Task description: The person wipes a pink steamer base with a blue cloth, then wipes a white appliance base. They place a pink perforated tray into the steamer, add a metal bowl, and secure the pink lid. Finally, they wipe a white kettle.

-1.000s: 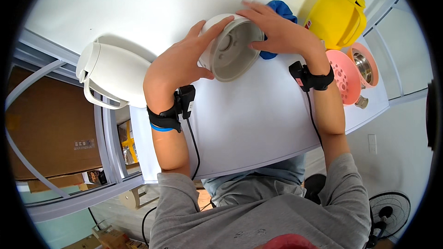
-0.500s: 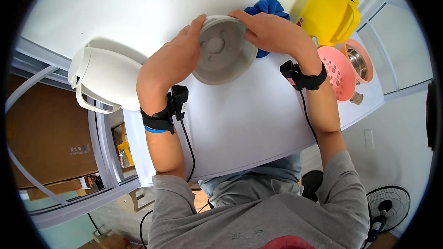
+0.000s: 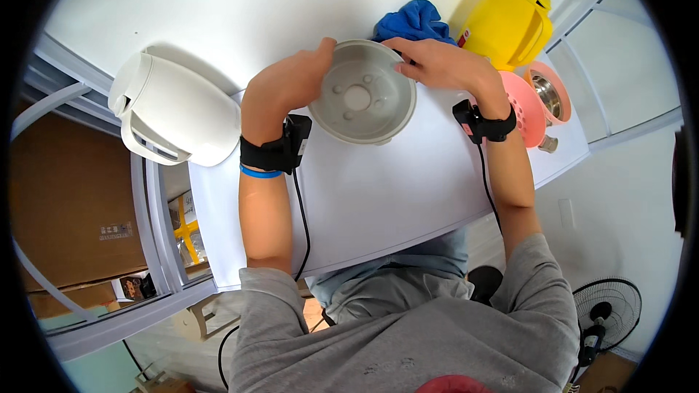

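Between my hands is a round, pale grey bowl [image 3: 386,105], its hollow inside facing up. On its inner bottom show a raised ring and several small round bumps. My left hand [image 3: 291,80] grips the bowl's left side, thumb near the rim and the other fingers mostly hidden. My right hand [image 3: 448,65] holds the upper right of the rim, its fingers bent over the edge. Right behind the bowl lies a crumpled blue cloth [image 3: 413,22], close to my right hand.
A white jug [image 3: 186,109] with a handle stands at the left of the white table [image 3: 393,204]. At the back right is a yellow jug [image 3: 506,22]. Pink perforated dishware [image 3: 535,113] and a pink bowl with a metal inside [image 3: 557,91] are beside my right forearm.
The bowl has tipped to face upward more squarely and sits slightly nearer to me and to the right. Both hands have moved with it, still holding its rim.
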`<state>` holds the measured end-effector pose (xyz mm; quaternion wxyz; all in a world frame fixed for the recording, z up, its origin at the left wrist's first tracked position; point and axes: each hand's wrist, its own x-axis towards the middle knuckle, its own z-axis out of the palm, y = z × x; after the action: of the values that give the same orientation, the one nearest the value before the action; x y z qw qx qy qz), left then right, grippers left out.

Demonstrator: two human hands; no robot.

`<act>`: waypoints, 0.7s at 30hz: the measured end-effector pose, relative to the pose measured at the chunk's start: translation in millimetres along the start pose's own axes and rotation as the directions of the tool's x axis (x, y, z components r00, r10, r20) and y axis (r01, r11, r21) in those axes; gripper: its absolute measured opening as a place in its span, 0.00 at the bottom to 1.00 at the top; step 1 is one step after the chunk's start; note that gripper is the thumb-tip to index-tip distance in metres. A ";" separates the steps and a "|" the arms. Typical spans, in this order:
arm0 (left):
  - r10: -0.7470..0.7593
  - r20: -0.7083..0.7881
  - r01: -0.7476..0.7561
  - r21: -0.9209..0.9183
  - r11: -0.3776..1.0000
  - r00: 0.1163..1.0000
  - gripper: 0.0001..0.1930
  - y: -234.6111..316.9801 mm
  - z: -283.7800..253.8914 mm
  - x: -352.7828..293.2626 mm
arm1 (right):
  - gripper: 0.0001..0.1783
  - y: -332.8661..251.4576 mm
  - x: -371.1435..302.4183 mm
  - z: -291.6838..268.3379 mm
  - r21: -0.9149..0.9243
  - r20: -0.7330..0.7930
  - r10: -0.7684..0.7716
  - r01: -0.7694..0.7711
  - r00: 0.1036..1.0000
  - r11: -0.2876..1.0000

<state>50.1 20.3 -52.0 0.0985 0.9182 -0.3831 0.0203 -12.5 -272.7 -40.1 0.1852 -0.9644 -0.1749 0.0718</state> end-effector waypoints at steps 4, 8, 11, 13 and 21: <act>0.039 0.080 -0.034 -0.067 0.997 0.996 0.23 -7.4 6.8 4.9 | 0.27 -0.1 -50.7 5.6 -0.279 -0.257 -0.029 -0.045 0.966 0.959; 0.030 0.095 -0.024 -0.069 0.997 0.995 0.23 -7.7 11.1 3.9 | 0.27 -2.1 -113.4 5.6 -0.492 -0.337 0.124 -0.287 0.933 0.822; -0.005 0.116 0.015 -0.080 0.997 0.993 0.24 -4.0 6.8 0.2 | 0.23 -19.6 -136.8 -0.2 -0.450 -0.175 0.424 -0.455 0.889 0.768; -0.059 0.127 0.066 -0.050 0.997 0.990 0.23 -0.8 7.8 0.0 | 0.20 -17.0 -144.3 0.1 -0.415 -0.086 0.486 -0.475 0.870 0.776; -0.045 0.190 0.052 -0.033 0.998 0.981 0.25 -4.7 -0.3 -2.4 | 0.12 7.3 -153.8 20.5 -0.392 -0.151 0.260 -0.299 0.954 0.870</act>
<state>51.8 25.2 -52.8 0.0793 0.9230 -0.3686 -0.0765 -157.2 -328.2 -50.5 -0.0260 -0.9989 -0.0358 0.0143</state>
